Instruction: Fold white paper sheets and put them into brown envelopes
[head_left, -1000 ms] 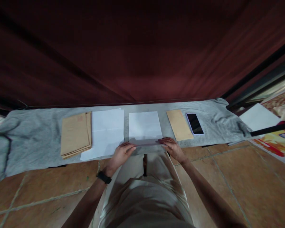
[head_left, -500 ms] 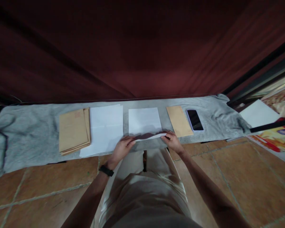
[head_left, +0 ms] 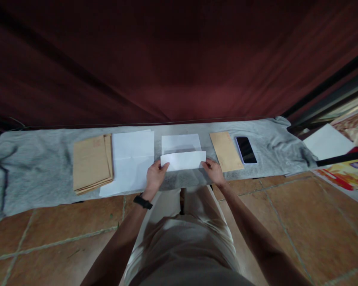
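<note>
Thumb and fingers of left hand [head_left: 155, 174] clamped on the left end of a white paper strip [head_left: 183, 161]; right hand [head_left: 214, 171] pinches the right end. Strip's long axis runs left to right, spanning the gap between hands; judged equally near to both. White sheets [head_left: 133, 163] lie just left, brown envelope [head_left: 226, 151] right, phone [head_left: 246, 150] farther right, all on grey cloth [head_left: 268, 137]. Flat white panel [head_left: 181, 142] shows beyond strip's far edge; cannot tell if joined. Red curtain [head_left: 179, 79] at far side.
</note>
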A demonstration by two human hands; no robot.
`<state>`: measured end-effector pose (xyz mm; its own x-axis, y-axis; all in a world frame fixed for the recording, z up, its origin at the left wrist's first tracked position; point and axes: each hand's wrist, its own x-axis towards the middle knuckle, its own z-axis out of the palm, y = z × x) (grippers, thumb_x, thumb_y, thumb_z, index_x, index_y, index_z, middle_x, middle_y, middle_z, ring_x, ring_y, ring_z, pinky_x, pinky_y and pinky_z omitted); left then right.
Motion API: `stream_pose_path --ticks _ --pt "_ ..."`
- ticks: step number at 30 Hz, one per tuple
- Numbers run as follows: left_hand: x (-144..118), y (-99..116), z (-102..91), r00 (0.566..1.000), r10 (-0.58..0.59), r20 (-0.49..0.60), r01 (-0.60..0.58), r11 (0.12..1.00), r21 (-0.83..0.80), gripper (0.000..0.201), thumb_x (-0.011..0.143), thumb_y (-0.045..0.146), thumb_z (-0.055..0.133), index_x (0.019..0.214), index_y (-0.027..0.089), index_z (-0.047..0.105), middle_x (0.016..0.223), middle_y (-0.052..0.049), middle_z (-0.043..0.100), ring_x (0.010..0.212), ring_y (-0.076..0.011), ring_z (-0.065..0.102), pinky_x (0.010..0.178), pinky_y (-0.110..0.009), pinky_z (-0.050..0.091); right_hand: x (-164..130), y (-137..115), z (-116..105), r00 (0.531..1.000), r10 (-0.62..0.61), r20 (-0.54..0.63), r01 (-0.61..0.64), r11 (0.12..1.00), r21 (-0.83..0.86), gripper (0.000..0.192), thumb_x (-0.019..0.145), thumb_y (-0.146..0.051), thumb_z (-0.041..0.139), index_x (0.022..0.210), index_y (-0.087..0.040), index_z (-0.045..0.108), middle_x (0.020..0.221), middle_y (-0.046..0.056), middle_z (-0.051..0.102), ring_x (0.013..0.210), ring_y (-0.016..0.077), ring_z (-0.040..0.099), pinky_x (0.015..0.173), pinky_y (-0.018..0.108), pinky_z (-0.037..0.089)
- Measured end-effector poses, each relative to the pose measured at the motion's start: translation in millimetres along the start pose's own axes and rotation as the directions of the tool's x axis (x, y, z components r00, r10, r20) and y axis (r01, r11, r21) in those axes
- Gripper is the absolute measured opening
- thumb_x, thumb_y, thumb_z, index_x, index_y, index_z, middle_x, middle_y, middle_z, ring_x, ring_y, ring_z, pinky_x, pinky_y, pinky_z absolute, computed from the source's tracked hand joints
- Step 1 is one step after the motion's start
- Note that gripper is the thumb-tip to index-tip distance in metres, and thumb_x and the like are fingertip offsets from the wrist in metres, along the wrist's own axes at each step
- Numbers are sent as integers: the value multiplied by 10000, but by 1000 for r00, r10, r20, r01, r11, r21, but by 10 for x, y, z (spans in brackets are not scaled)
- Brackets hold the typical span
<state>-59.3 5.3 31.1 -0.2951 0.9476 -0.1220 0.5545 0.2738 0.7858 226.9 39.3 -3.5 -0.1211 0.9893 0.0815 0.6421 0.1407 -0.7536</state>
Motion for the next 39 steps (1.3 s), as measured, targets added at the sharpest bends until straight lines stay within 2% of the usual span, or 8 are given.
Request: stream_pose_path --ticks 7,12,20,25,27,29,34,39 --pt "157 156 15 999 -49 -11 49 912 407 294 960 441 520 915 206 690 797 -47 713 777 -209 663 662 -280 397 161 -143 -28 982 181 58 -162 957 -243 309 981 -418 496 888 -227 722 794 26 723 732 179 647 648 254 428" --pt "238 224 43 993 -111 -24 108 858 502 325 977 468 483 942 227 697 917 -72 754 866 -238 694 681 -296 412 282 -278 -53 943 318 96 -256 880 -400 331 1006 -429 487 977 -234 753 952 55 767 892 193 698 720 246 448" --pt "335 233 39 989 -145 -23 139 878 458 313 949 476 509 940 225 695 939 -91 754 882 -246 689 689 -296 426 415 -359 -52 908 406 105 -316 828 -464 354 1004 -447 490 1046 -240 774 1068 73 781 966 206 723 731 240 467" --pt "340 23 -3 996 -65 59 56 989 133 375 874 557 553 791 205 654 705 -15 655 698 -177 601 620 -264 396 470 -376 -70 902 413 125 -316 829 -461 344 994 -457 512 1032 -243 778 1050 63 783 960 206 726 730 235 475" --pt "323 -73 -9 996 -50 70 51 999 -6 405 826 589 578 737 200 641 644 5 606 657 -162 561 600 -260 390 491 -385 -72 901 416 122 -321 829 -459 348 993 -461 510 1024 -242 779 1045 65 783 959 206 726 732 235 477" --pt "317 -137 -13 996 -55 68 59 997 -51 378 789 564 602 695 199 633 609 15 573 631 -154 536 590 -261 382 511 -389 -66 904 411 116 -320 831 -454 349 990 -461 513 1017 -240 781 1050 71 781 962 209 725 735 238 477" --pt "386 -91 -28 997 -68 33 67 997 28 290 776 459 611 617 217 586 568 19 529 601 -158 519 597 -278 356 539 -366 -39 916 391 89 -321 847 -424 352 989 -455 502 1001 -232 775 1026 80 779 935 207 717 725 244 457" --pt "468 79 -16 994 -106 15 98 958 269 242 838 400 573 683 224 629 689 -24 647 719 -203 618 654 -292 395 516 -289 -28 937 347 43 -319 899 -301 371 991 -476 481 953 -218 744 909 59 750 810 179 672 673 246 410"
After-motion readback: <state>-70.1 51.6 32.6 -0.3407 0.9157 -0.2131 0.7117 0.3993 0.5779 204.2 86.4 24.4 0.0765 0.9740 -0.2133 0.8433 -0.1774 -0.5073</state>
